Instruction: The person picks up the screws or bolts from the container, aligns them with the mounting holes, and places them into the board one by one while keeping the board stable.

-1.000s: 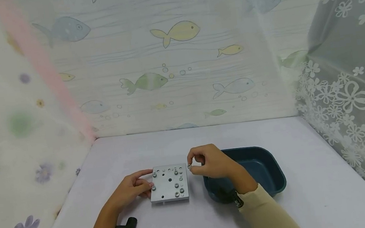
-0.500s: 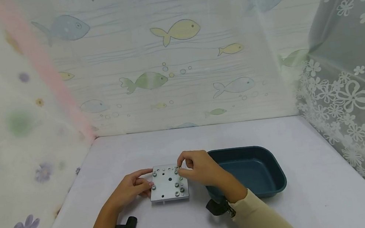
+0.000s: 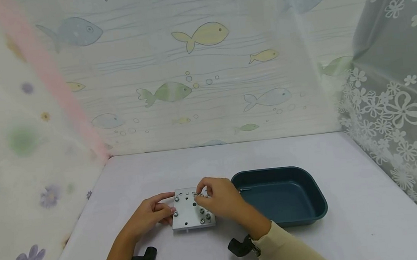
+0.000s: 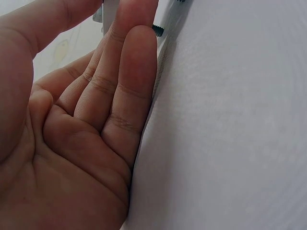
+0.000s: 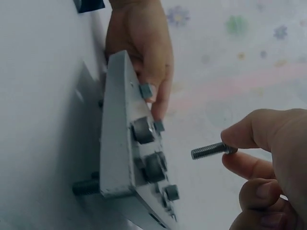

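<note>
A silver metal plate (image 3: 191, 216) with holes lies on the white table in the head view. Several socket-head screws (image 3: 203, 221) stand in it, and threaded ends stick out below it in the right wrist view. My left hand (image 3: 150, 212) grips the plate's left edge, thumb on the near part of that edge and index finger at the far corner. Over the plate's far part, my right hand (image 3: 221, 198) pinches a screw (image 5: 208, 151) between thumb and index finger. Its threaded end points toward the plate, apart from it. The right hand hides some of the plate in the head view.
A dark blue tray (image 3: 288, 200) stands right of the plate, close to my right hand. Inside it, near the left wall, lies a screw (image 3: 246, 190). Each wrist carries a black camera (image 3: 143, 259). Patterned curtains rise behind the table and on both sides.
My right hand has moved left with the screw, from beside the plate's right edge to above its far part. More of the tray now shows. The left hand and plate have stayed put.
</note>
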`<state>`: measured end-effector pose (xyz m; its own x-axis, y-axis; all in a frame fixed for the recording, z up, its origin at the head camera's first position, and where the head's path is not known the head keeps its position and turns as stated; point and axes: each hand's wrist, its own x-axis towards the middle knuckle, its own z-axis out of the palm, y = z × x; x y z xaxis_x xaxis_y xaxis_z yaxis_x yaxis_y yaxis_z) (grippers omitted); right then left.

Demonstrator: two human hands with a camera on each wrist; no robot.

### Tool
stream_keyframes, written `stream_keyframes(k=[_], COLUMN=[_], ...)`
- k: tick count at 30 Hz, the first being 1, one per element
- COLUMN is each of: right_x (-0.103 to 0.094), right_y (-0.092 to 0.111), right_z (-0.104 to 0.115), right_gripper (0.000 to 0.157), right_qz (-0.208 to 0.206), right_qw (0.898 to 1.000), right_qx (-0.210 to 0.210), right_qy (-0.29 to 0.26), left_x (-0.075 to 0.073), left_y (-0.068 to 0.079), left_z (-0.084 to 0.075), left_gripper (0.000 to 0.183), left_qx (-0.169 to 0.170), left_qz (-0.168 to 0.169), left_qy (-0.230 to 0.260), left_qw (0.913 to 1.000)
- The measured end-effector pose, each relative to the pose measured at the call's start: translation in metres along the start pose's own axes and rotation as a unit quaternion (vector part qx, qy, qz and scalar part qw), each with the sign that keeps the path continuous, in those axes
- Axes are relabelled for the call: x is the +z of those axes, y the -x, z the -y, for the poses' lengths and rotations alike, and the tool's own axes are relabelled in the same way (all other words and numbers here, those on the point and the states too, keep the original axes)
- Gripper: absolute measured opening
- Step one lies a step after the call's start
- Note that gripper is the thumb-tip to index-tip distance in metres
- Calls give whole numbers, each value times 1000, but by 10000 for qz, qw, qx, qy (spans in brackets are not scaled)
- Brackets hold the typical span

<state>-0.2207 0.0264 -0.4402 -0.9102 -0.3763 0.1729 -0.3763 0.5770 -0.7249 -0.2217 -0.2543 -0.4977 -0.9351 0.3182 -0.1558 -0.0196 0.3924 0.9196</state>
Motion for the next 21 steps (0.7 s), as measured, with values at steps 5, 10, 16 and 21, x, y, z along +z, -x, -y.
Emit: stream_keyframes(k=[5, 10, 16, 21], right_x=[6, 13, 18, 21], right_y=[1, 2, 0, 0], right_z=[4, 5, 6, 5], right_gripper=[8, 9, 11, 12], right_qz=[1, -41, -208, -242], right_qw=[9997, 9977, 9931, 9899], right_qx=[147, 194, 44, 84], right_qy=[187, 649, 1155, 1394], left_x=[0, 0, 0, -1], left_y=[0, 0, 0, 2], left_z=[0, 0, 0, -3], left_gripper=[67, 67, 67, 68], left_qx=[40, 78, 49, 65], left_qz=[21, 55, 40, 58], left_qy=[25, 68, 74, 66], left_qw=[10000, 9999, 10000, 9999])
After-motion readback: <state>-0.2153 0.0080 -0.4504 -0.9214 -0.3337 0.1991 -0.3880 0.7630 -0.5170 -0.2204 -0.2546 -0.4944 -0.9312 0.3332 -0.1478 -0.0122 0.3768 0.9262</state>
